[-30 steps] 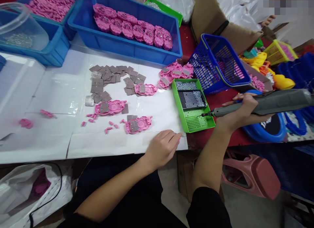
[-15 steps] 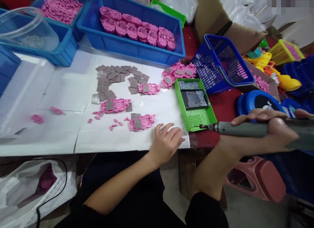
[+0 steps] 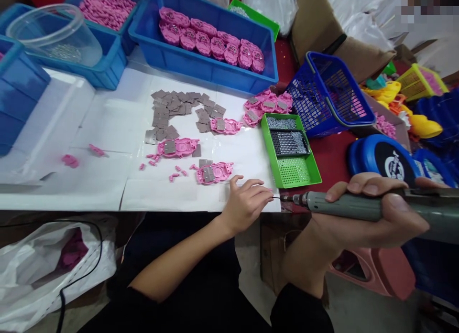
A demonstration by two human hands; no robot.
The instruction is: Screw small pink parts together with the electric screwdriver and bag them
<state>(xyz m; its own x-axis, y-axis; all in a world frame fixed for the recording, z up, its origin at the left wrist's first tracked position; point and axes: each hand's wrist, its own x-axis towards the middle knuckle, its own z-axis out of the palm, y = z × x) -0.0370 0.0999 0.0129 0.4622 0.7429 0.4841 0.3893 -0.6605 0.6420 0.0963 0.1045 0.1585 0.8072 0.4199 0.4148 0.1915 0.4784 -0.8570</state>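
Observation:
My right hand (image 3: 383, 211) is wrapped round a grey electric screwdriver (image 3: 340, 206), held level with its bit pointing left. My left hand (image 3: 246, 200) rests at the front edge of the white sheet (image 3: 100, 127), its fingertips pinched together at the bit's tip; whatever they hold is too small to make out. A pink plastic part (image 3: 214, 173) with a grey plate on it lies just left of that hand. Two more such parts (image 3: 177, 146) (image 3: 225, 126) lie farther back. A green tray (image 3: 292, 173) of screws sits just beyond the bit.
Loose grey metal squares (image 3: 175, 106) are spread on the sheet. A blue bin (image 3: 201, 68) of pink parts stands behind, a blue mesh basket (image 3: 330, 91) to the right, a clear tub (image 3: 57, 34) at far left. A white bag (image 3: 46, 268) and a pink stool (image 3: 376, 271) are below.
My right hand has brought the screwdriver down and left, from over the green tray to the table's front edge. My left hand's fingers have closed at the bit's tip.

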